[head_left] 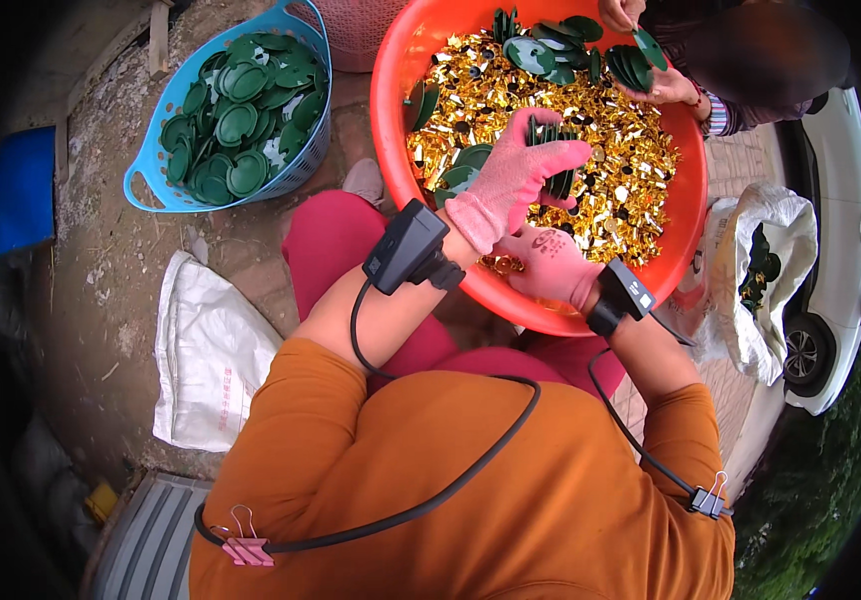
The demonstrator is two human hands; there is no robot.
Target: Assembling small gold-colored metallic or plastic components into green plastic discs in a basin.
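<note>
Grips a stack of green discs (562, 184) in the half-curled left hand (517, 172), above gold pieces (631, 190) in an orange basin (689, 190); holds the right hand (554, 266) just below, openness and any grip impossible to tell.

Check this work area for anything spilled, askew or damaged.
Nothing plainly stands out: the shiny gold pieces lie inside the round orange plastic basin, and many round green discs sit heaped in the oval blue plastic basket.
</note>
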